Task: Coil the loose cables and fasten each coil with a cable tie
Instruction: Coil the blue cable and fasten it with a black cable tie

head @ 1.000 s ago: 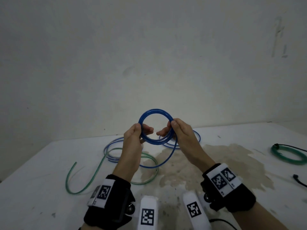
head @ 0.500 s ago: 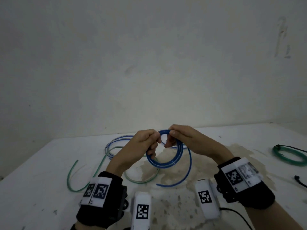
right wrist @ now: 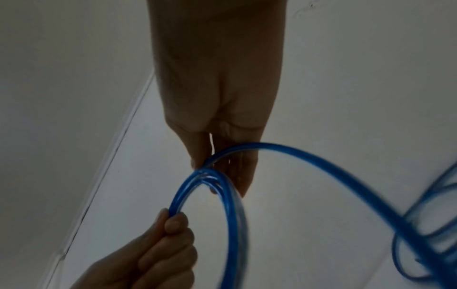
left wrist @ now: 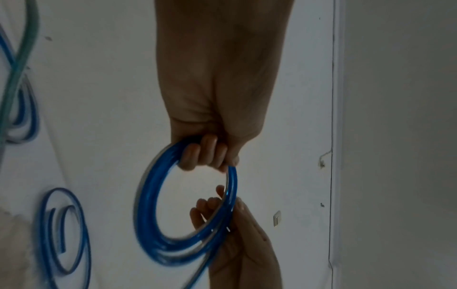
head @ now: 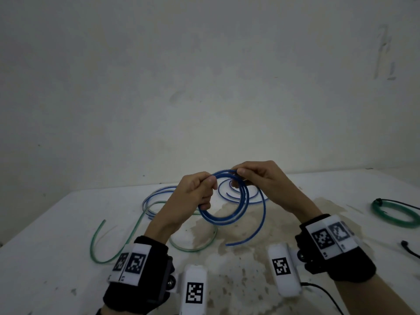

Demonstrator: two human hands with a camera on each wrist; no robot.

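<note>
No readable text, numbers or brands; only black-and-white square code markers on the wristbands and white camera housings.

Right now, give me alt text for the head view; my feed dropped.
Both hands, left hand and right hand, grip a blue cable coil above the stained white table, its loose tail trailing. A loose green cable lies left.

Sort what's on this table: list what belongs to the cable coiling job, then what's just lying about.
In the job:
blue coil, held by left hand and right hand
loose green cable
loose blue cable
tied green coil

Lying about:
brown stain
black cord
</note>
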